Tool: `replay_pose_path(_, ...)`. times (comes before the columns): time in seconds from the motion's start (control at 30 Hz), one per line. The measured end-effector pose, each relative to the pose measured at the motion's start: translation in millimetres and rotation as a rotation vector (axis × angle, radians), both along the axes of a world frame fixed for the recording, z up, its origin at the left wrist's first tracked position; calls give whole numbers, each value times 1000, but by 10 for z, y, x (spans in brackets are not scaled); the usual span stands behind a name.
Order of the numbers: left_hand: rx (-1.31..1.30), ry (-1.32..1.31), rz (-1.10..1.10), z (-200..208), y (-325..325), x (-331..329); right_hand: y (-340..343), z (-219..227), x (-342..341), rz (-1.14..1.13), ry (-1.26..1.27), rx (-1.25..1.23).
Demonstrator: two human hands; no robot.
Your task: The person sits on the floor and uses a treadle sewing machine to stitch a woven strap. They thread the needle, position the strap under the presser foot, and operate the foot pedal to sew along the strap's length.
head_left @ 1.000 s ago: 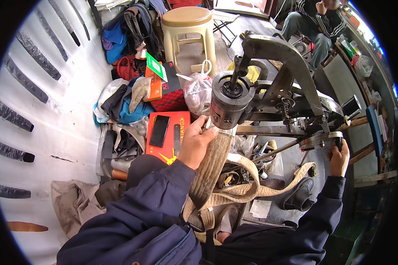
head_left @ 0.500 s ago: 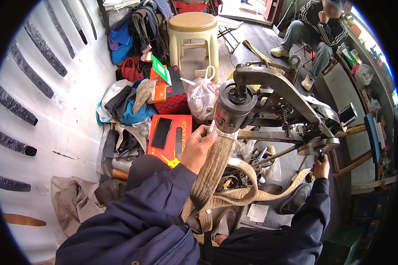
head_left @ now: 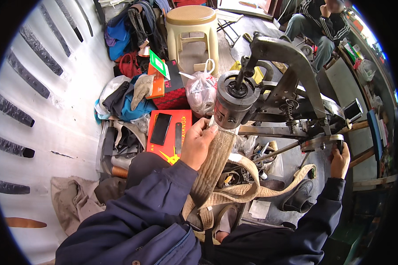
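My left hand (head_left: 198, 145) pinches the edge of a wide, worn beige webbing strap (head_left: 213, 168) between thumb and fingers. The strap's upper end lies under the dark metal head of a hand-cranked sewing machine (head_left: 235, 106). From there it slopes toward my lap, and a length of webbing loops across below the machine. At the right, my right hand (head_left: 339, 161) is wrapped round the upright crank handle (head_left: 339, 145) at the rim of the machine's handwheel (head_left: 318, 144). The spot under the machine head where a needle could meet the webbing is hidden.
A red box (head_left: 179, 132) with a black phone (head_left: 161, 129) on it lies left of my left hand. Behind stand a white plastic bag (head_left: 201, 93) and a beige stool (head_left: 191, 18). A dark shoe (head_left: 297, 196) is on the floor; another person (head_left: 325, 26) sits at the far right.
My right hand has swung right and slightly up with the crank handle, to the wheel's right side. The machine's top arm has risen. My left hand stays on the strap, nearly unmoved.
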State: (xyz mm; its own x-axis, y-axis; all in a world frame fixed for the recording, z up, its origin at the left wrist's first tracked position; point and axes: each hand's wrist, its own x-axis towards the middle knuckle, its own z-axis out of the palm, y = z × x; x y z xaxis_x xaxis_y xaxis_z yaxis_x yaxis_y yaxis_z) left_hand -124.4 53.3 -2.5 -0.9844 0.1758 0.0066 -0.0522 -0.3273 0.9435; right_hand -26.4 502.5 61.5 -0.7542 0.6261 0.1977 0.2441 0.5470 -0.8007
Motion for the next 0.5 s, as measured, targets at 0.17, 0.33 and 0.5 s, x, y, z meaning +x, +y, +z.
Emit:
replay_pose_path(0.17, 5, 4, -10, 3, -6, 3, 637, -510, 26, -142, -94, 220)
replay_pose_path(0.33, -14, 7, -5, -41, -9, -17, 875, -1056, 54, -134, -177, 86)
replay_pose_path(0.5, 3, 32, 1, -55, 2, -18, 124, -1148, 22, 60, -442, -285)
